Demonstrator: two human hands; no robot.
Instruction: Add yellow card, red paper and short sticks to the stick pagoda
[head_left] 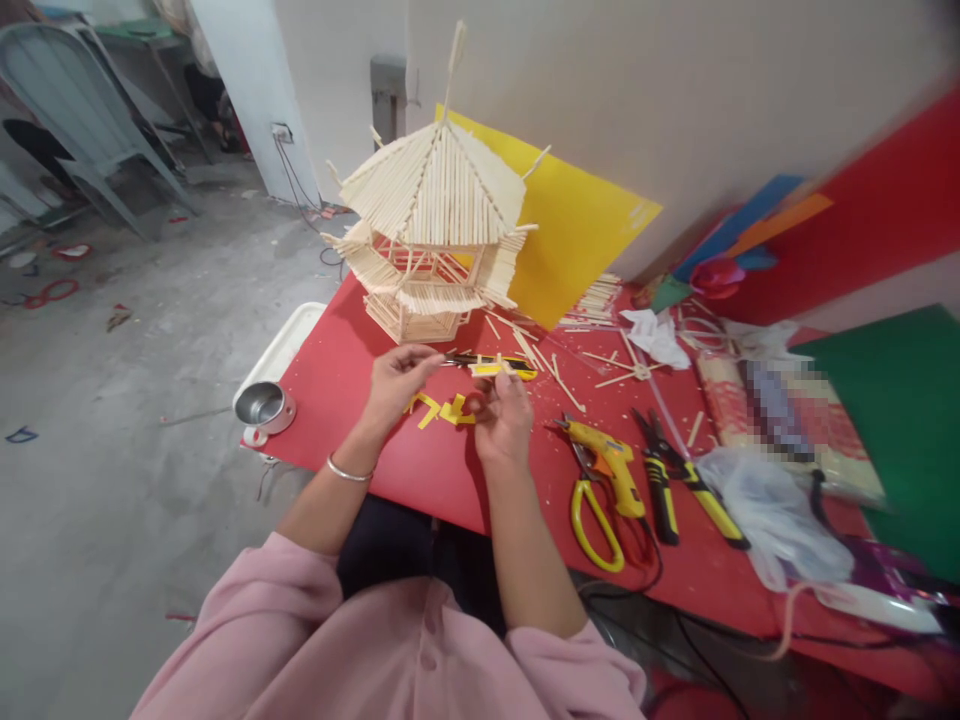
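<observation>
My right hand [504, 415] grips a small wooden stick piece with a yellow strip [489, 369] between thumb and fingers, raised over the red table. Opposite it, my left hand [397, 385] has its thumb and fingertips pressed together; whatever lies between them is too small to make out. Just beyond both hands is a yellow and black utility knife [523, 369], partly hidden. Cut yellow paper strips [452, 411] are scattered below and between the hands. Behind them stands a pavilion model [457, 200] built of thin wooden sticks, with a tiered roof.
On the right lie yellow-handled scissors [598, 525], a yellow glue gun [611, 455], pliers [686, 470] and a plastic bag [776, 515]. Loose sticks [555, 375] litter the red table [450, 485]. A metal cup [264, 408] stands at the left edge. Yellow card [577, 220] leans behind the model.
</observation>
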